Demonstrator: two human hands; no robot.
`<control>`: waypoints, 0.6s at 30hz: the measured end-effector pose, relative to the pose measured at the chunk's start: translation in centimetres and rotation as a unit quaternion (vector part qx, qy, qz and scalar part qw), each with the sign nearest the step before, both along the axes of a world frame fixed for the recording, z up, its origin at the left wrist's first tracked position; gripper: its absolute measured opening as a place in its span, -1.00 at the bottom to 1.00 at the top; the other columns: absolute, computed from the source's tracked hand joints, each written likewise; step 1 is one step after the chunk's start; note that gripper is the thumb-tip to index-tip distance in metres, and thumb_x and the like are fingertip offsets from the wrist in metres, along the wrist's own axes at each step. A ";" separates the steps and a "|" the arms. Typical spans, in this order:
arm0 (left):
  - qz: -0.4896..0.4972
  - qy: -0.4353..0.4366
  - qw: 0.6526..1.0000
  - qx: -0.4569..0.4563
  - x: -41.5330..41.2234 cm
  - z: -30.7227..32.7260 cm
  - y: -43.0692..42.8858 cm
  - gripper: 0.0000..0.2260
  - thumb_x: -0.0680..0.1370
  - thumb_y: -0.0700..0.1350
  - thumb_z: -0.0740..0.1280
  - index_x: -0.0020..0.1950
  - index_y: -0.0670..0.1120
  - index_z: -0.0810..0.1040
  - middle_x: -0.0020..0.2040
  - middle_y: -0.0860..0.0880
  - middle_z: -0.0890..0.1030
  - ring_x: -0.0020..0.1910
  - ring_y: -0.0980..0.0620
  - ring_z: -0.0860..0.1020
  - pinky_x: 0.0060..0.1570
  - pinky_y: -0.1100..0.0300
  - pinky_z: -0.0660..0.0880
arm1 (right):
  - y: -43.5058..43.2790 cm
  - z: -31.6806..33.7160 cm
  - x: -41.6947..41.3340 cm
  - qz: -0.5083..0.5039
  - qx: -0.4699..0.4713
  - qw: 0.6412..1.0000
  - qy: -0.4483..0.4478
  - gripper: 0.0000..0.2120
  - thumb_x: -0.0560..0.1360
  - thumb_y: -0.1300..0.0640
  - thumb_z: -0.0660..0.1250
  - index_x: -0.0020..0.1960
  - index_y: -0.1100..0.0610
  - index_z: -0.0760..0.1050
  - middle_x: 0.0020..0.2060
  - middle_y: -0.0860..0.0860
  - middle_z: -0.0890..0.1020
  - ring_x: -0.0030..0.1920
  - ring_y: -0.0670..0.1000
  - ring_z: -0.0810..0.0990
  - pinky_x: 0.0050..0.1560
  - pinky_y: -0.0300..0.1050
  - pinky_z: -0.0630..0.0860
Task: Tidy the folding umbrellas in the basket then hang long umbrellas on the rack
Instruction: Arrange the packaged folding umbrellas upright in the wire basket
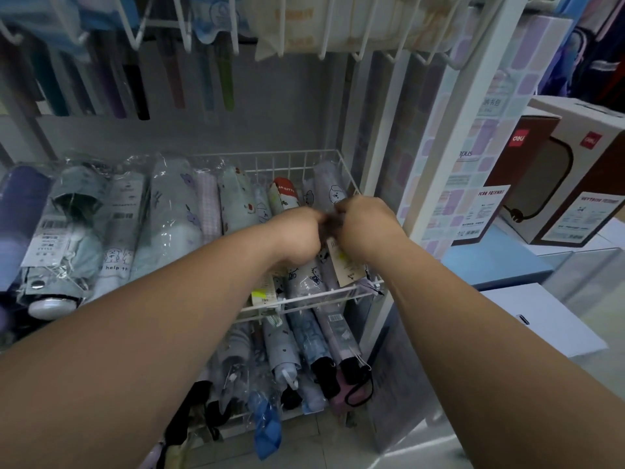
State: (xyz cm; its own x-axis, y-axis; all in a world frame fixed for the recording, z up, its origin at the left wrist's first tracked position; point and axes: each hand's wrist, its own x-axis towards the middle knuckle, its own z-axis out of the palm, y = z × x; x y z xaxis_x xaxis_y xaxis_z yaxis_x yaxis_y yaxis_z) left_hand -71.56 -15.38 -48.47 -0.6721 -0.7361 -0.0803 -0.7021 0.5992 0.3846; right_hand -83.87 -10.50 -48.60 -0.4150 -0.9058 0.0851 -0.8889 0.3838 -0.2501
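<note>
my left hand (297, 235) and right hand (367, 228) meet over the basket (321, 294), both clenched on a dark bit (329, 225) between them, too blurred to name. the printed umbrella (306, 279) lies in the basket right beneath them, at its right end.

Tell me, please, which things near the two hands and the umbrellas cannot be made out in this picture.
Head view:
- Small dark item pinched between left hand and right hand: motion blur and the fingers hide what it is.
- Pale paper tag: print too small.
- Long coloured hanging umbrellas: tops cut off by the upper edge.
- Lower plastic-wrapped folding umbrellas: partly behind the left forearm.
</note>
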 end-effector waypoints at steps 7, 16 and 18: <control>0.066 0.092 0.991 -0.072 7.3 3.5 1.1 -0.52 0.61 -0.27 0.20 0.52 0.03 0.38 0.47 -0.12 0.46 0.37 -0.12 0.48 0.22 0.24 0.41 | 0.9 1.5 4.2 0.044 -0.165 0.985 -0.003 -0.65 0.51 0.10 0.36 0.28 0.10 0.57 0.16 0.15 0.59 0.17 0.22 0.56 0.08 -0.04 0.52; 0.186 0.135 0.953 -0.198 17.3 3.9 -0.6 -0.58 0.55 -0.21 0.26 0.42 -0.07 0.49 0.35 -0.24 0.53 0.32 -0.26 0.48 0.30 0.00 0.45 | -2.0 1.6 14.1 0.143 -0.171 0.937 -0.270 -0.65 0.50 -0.02 0.43 0.27 0.01 0.60 0.00 0.02 0.66 0.03 0.02 0.64 0.03 -0.18 0.49; 0.206 0.104 0.957 -0.178 18.5 3.1 -0.6 -0.60 0.56 -0.14 0.28 0.41 -0.05 0.49 0.33 -0.26 0.53 0.29 -0.28 0.50 0.25 -0.03 0.48 | -2.4 0.9 15.4 0.157 -0.150 0.920 -0.326 -0.63 0.48 -0.06 0.45 0.27 -0.04 0.59 -0.02 0.04 0.67 -0.03 0.04 0.65 0.02 -0.12 0.55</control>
State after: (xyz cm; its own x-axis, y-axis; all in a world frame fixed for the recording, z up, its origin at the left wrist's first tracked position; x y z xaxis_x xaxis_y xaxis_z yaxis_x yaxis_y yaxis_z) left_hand -53.09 -16.00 -45.33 -0.2929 -0.8977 0.3291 -0.8377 0.4068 0.3642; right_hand -68.50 -12.93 -47.66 -0.1883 -0.9662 0.1763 -0.5678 -0.0394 -0.8222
